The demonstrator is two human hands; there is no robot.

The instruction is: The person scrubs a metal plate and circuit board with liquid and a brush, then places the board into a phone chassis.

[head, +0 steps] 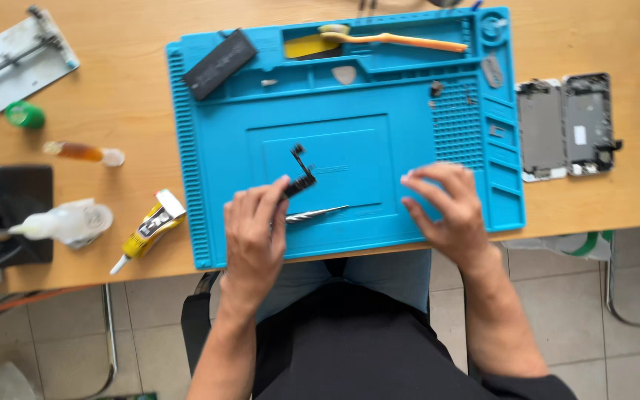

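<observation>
Small black flex part [301,172] pinched in left hand [255,231] fingertips, long axis running far from grip, over blue mat [350,159] centre; right hand [446,209] empty, apparently resting fingers-down, well apart rightward.

Bare forearms, black top, jeans

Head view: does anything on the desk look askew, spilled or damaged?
No spill shows. The grey opened phone shell and its detached grey panel lie apart beside the blue silicone work mat, clearly dismantled. The black rectangular battery lies askew on the mat's top edge. The left hand holds a small black flex part.
</observation>
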